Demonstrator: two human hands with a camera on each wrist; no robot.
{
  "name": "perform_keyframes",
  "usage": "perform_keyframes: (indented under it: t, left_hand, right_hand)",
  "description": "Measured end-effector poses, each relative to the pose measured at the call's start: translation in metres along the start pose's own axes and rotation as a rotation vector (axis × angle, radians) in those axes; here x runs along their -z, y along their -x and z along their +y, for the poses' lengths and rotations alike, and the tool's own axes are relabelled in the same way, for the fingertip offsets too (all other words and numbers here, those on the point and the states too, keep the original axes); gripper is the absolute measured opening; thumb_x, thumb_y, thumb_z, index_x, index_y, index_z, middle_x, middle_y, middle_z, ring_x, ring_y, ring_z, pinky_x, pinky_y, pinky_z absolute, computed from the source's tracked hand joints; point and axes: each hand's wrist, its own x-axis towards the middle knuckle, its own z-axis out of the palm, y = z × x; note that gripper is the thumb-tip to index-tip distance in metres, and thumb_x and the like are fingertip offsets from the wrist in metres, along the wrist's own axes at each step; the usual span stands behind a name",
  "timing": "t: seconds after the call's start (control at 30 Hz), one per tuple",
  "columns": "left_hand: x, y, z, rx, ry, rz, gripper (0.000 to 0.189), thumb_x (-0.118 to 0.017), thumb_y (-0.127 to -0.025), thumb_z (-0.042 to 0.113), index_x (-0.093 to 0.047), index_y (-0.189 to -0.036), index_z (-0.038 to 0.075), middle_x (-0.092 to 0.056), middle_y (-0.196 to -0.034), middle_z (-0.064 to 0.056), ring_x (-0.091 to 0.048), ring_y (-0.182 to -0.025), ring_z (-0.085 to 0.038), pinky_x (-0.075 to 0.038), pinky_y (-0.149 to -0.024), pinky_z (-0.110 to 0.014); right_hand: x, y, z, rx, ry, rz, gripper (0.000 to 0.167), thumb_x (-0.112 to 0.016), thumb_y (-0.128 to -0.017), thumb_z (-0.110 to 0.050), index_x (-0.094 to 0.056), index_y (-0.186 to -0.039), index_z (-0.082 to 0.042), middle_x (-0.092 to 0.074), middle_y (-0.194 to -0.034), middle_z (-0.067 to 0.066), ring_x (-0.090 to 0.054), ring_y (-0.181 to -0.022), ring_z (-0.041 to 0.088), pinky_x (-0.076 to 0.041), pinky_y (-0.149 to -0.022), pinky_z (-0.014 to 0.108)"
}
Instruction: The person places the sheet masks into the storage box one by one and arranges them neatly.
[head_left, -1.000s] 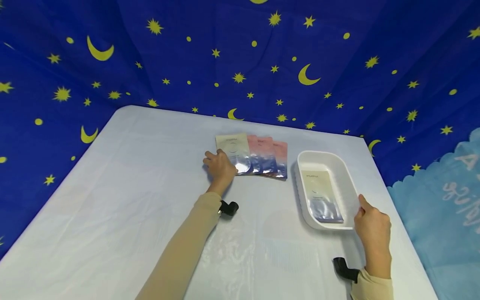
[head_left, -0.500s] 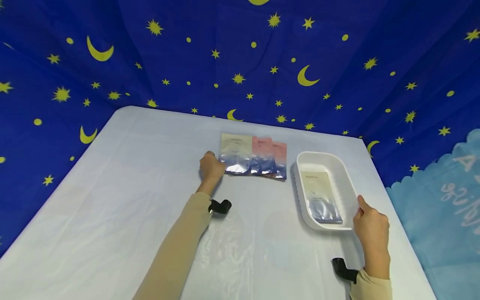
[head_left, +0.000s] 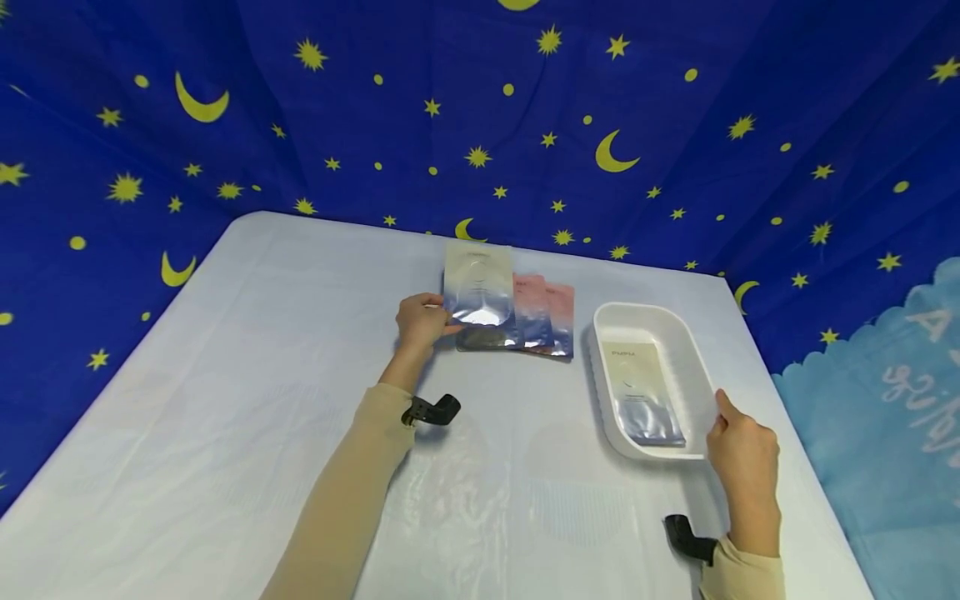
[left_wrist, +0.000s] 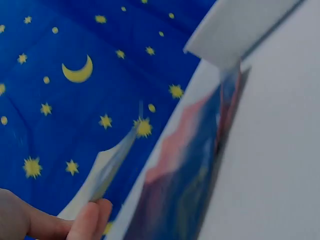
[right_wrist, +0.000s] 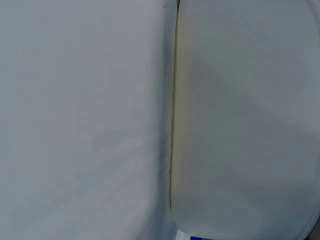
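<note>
My left hand (head_left: pixel 422 321) pinches a cream-and-blue face mask packet (head_left: pixel 477 287) by its left edge. In the head view that packet is raised over a fanned row of pink-and-blue packets (head_left: pixel 558 321), covering the left part of the row. The left wrist view catches the held packet (left_wrist: pixel 115 160) nearly edge-on between thumb and fingers. My right hand (head_left: pixel 744 458) grips the near right rim of a white plastic tray (head_left: pixel 693 358). Inside the tray lies another cream-and-blue packet (head_left: pixel 641 392), flat along the left side. The tray's plain wall (right_wrist: pixel 245 120) fills much of the right wrist view.
A white cloth (head_left: pixel 300 333) covers the table. Behind it hangs a dark blue curtain (head_left: pixel 412 125) with yellow stars and moons; a light blue cloth (head_left: pixel 885 417) with white lettering hangs at the right.
The left hand first drew back left of the row, then took the top cream packet by its left edge and raised it. The right hand and the tray stayed in place.
</note>
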Motion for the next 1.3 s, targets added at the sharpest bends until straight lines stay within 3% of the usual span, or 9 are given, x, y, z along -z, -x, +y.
perform_keyframes:
  t: [0.17,0.33,0.57,0.7,0.83,0.97,1.13,1.3]
  left_hand:
    - [-0.016,0.015,0.014,-0.040,0.123,-0.027,0.036,-0.053,-0.085,-0.016,-0.057,-0.120,-0.011,-0.051,-0.097,-0.016,-0.063,-0.086,-0.028,-0.060,-0.071,-0.029]
    - [-0.045,0.040,0.021,-0.092,0.119,-0.111,0.025,-0.052,-0.082,-0.017,-0.056,-0.107,-0.015,-0.054,-0.089,-0.013,-0.063,-0.081,-0.025,-0.061,-0.069,-0.032]
    - [-0.092,0.078,0.011,-0.042,0.072,-0.320,0.024,-0.055,-0.084,-0.018,-0.054,-0.107,-0.014,-0.052,-0.090,-0.012,-0.062,-0.072,-0.023,-0.060,-0.068,-0.029]
    - [-0.115,0.096,0.002,-0.039,0.064,-0.374,0.022,-0.055,-0.082,-0.019,-0.055,-0.103,-0.013,-0.051,-0.085,-0.010,-0.063,-0.074,-0.024,-0.060,-0.065,-0.028]
    - [-0.133,0.110,-0.007,-0.042,0.037,-0.387,0.018,-0.058,-0.081,-0.018,-0.056,-0.097,-0.011,-0.050,-0.083,-0.010,-0.064,-0.072,-0.024,-0.060,-0.061,-0.027]
    - [-0.144,0.120,-0.014,-0.045,0.023,-0.445,0.019,-0.063,-0.084,-0.012,-0.058,-0.102,-0.010,-0.056,-0.090,-0.012,-0.069,-0.074,-0.027,-0.060,-0.062,-0.026]
    - [-0.144,0.129,-0.019,-0.028,-0.019,-0.582,0.040,-0.067,-0.091,0.003,-0.056,-0.127,-0.008,-0.068,-0.107,-0.019,-0.073,-0.084,-0.029,-0.059,-0.069,-0.024]
    - [-0.135,0.127,-0.016,-0.035,-0.050,-0.598,0.043,-0.066,-0.093,0.010,-0.054,-0.130,-0.010,-0.070,-0.109,-0.023,-0.074,-0.083,-0.030,-0.060,-0.068,-0.025]
  right_hand:
    - [0.000,0.001,0.000,-0.006,-0.002,0.007,0.039,-0.047,-0.091,0.002,-0.059,-0.128,0.006,-0.059,-0.111,0.037,-0.056,-0.089,0.063,-0.045,-0.074,0.067]
    - [0.000,0.001,0.000,0.001,-0.007,0.023,0.039,-0.046,-0.090,0.002,-0.059,-0.127,0.006,-0.059,-0.110,0.037,-0.056,-0.088,0.064,-0.045,-0.074,0.067]
    - [0.001,0.000,-0.002,0.000,-0.010,0.017,0.039,-0.046,-0.090,0.002,-0.059,-0.127,0.006,-0.059,-0.112,0.037,-0.056,-0.090,0.063,-0.045,-0.074,0.066]
    - [0.001,0.000,-0.001,-0.016,-0.002,-0.011,0.040,-0.046,-0.091,0.001,-0.057,-0.129,0.006,-0.058,-0.114,0.037,-0.056,-0.092,0.062,-0.045,-0.077,0.066]
    - [0.001,0.000,-0.001,-0.038,0.006,-0.043,0.040,-0.047,-0.092,0.001,-0.055,-0.131,0.005,-0.057,-0.116,0.036,-0.055,-0.095,0.062,-0.045,-0.080,0.066]
    - [0.001,0.000,-0.001,-0.035,0.009,-0.042,0.040,-0.048,-0.092,0.001,-0.056,-0.131,0.005,-0.057,-0.116,0.036,-0.055,-0.097,0.062,-0.045,-0.080,0.066]
    - [0.001,0.002,0.000,0.008,-0.002,0.012,0.040,-0.050,-0.088,0.003,-0.059,-0.127,0.006,-0.060,-0.109,0.038,-0.056,-0.089,0.063,-0.045,-0.073,0.067]
    - [0.002,0.002,0.000,-0.003,-0.010,0.001,0.041,-0.049,-0.089,0.002,-0.058,-0.129,0.005,-0.059,-0.111,0.037,-0.055,-0.091,0.063,-0.045,-0.075,0.067]
